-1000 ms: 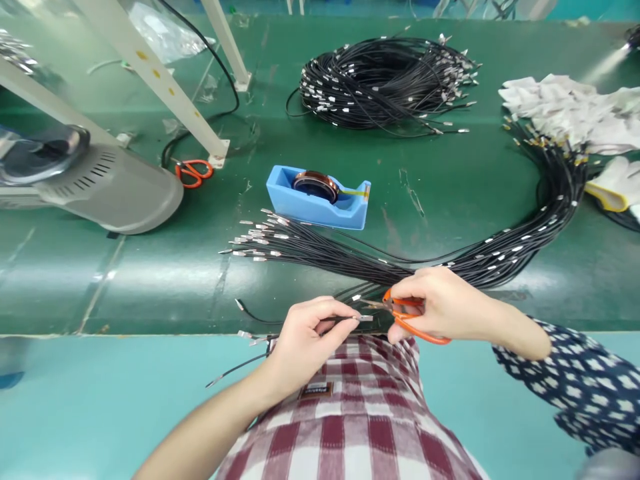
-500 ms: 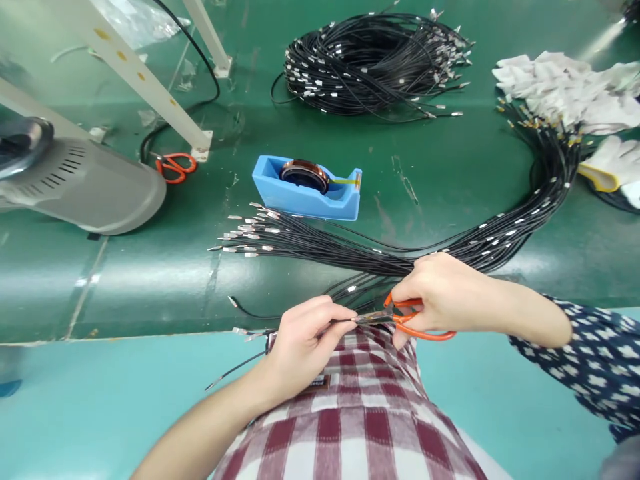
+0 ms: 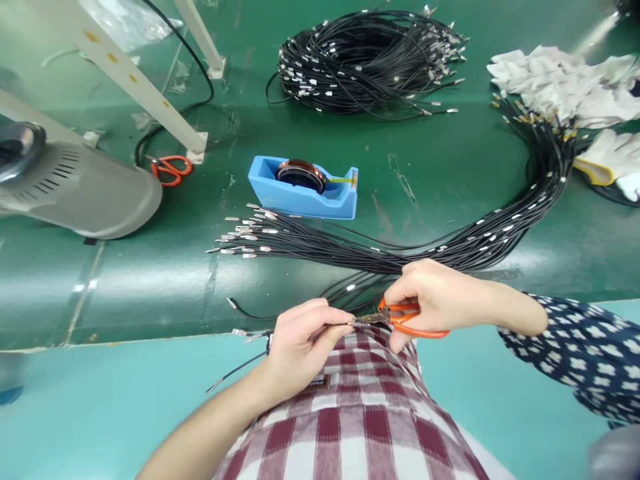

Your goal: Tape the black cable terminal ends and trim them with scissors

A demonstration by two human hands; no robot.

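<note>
Head view: the left hand (image 3: 300, 337) pinches a thin black cable (image 3: 351, 323); beside it, the right hand (image 3: 437, 293) grips orange-handled metal scissors (image 3: 384, 317) at its end, cut or uncut unclear.

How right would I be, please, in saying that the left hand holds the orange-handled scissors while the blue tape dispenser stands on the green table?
The hand is wrong: the head view shows the right hand holding the orange-handled scissors. The rest stands.

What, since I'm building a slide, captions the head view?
Left hand pinches a cable; right hand holds orange-handled scissors.
</note>
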